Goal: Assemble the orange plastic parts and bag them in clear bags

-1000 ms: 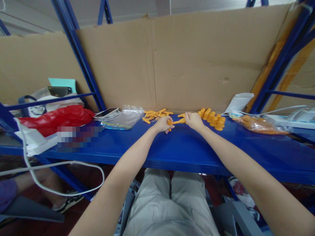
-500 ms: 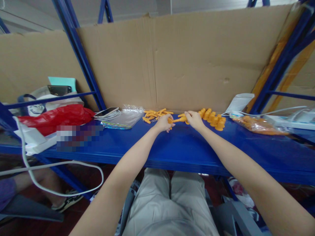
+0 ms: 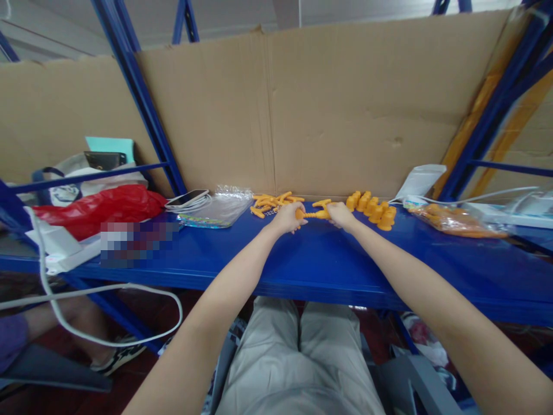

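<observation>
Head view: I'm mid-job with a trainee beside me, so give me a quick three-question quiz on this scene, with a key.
1. Which is nearer the rows of orange cup-shaped plastic pieces: the left hand or the right hand?
2. True or false: the left hand lies flat on the crumpled red plastic bag.
3. Fill in: behind the blue metal tabletop stands a tall brown panel of ____.

Key:
1. The right hand.
2. False; it holds one end of a ridged orange plastic piece.
3. Cardboard.
</observation>
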Tool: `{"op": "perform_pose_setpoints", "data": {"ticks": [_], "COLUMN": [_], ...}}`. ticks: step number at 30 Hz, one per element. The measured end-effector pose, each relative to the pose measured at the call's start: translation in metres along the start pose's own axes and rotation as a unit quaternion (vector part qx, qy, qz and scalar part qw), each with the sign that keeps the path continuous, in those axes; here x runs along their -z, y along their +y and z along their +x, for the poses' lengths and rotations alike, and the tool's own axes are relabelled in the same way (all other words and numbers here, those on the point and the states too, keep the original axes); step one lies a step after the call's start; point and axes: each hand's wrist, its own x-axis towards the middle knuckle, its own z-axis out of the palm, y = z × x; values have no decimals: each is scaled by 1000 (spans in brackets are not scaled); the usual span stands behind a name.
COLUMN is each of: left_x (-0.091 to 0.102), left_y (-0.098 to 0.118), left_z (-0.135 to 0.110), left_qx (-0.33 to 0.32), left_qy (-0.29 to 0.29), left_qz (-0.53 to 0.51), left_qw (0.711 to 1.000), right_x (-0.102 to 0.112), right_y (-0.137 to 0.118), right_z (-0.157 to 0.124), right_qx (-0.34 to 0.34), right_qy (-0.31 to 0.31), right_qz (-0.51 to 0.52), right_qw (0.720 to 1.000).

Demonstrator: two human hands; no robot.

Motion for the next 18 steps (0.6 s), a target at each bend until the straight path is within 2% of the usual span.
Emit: {"op": "perform_pose_setpoints", "data": {"ticks": [3, 4, 6, 8, 10, 13, 18], "left_x": [0, 0, 1, 2, 3, 2, 1], "left_y": [-1, -1, -3, -6, -8, -6, 5], "left_z": [1, 1, 1, 2, 3, 3, -2], "left_qx": [9, 16, 30, 43, 52, 65, 67], "left_qy": [4, 8, 20, 29, 30, 20, 1], "left_qz": [8, 6, 5, 7, 4, 0, -27], "left_qw": [1000, 1000, 999, 999, 998, 998, 997], "right_x": [0, 2, 6, 11, 14, 16, 14], "right_y": [3, 3, 5, 7, 5, -5, -29], "right_z": [-1, -1, -1, -1, -4, -12, -20], "right_qx": [-47, -35, 43, 135, 187, 202, 177], "right_qy": [-58, -61, -38, -19, -28, -44, -19], "right_qz": [79, 98, 97, 42, -35, -145, -265], "right_qw": [994, 993, 994, 990, 981, 968, 948]}}
